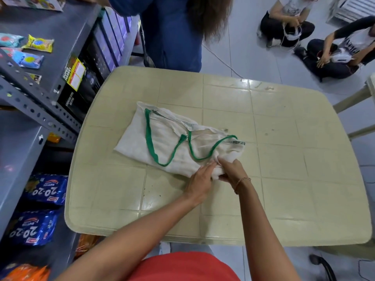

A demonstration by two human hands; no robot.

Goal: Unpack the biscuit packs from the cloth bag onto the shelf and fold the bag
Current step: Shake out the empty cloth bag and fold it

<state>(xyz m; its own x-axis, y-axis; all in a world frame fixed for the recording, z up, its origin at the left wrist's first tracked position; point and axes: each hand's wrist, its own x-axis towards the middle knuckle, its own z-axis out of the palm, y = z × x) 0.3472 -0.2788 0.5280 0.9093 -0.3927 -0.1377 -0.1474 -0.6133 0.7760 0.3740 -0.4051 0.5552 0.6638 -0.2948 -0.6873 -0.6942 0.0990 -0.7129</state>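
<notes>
A white cloth bag [162, 142] with green handles [172, 147] lay flat and partly folded near the middle of a cream plastic table [284, 179], its handles looping across the top of the cloth. Both of the person's hands worked at the bag's near corner. The left hand [199, 184] rested on the cloth with its fingers [209, 166] straight and close together, pressing the fabric down. Just beside it, touching, the right hand [231, 171] had its fingers curled round a bunched edge of the bag, gripping it; a thin bracelet [242, 182] circled that wrist. Small dark print showed on the bag's right end, too small to read with certainty.

To the left of the table stood a grey metal shelf [30, 102]. Blue biscuit packs [38, 209] marked "20-20" sat on its lower level, one behind the other, with orange packs [26, 272] nearer the camera. On the upper level lay a yellow packet [39, 44] and light-blue packets [26, 58], well apart from the bag. Dark boxes [97, 57] stood in a row on the shelf's far side, one bearing a yellow-and-red label.

Beyond the table stood a person in blue [172, 31], seen only from the torso down. Two more people [316, 37] sat on the white tiled floor [243, 47] at the upper right, each handling something white in the lap. A white cable ran across the floor near them. The wearer's red top filled the bottom edge of the view.
</notes>
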